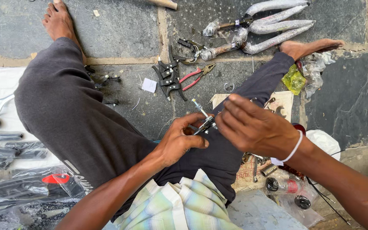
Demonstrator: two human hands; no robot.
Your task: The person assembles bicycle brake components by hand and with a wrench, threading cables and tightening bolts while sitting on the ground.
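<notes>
Red-handled pliers, black brake calipers, plastic-wrapped levers, stone floor

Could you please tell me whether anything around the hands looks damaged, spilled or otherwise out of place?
Nothing looks damaged or spilled. The left hand and right hand hold a small silver metal brake part. Red-handled pliers, black metal brake arms and plastic-wrapped parts lie scattered loosely on the grey stone floor.

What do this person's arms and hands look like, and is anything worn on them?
Both arms are bare: no sleeves and no gloves. The right hand has a thin white band around the wrist. The left hand shows no band, ring or watch.
</notes>
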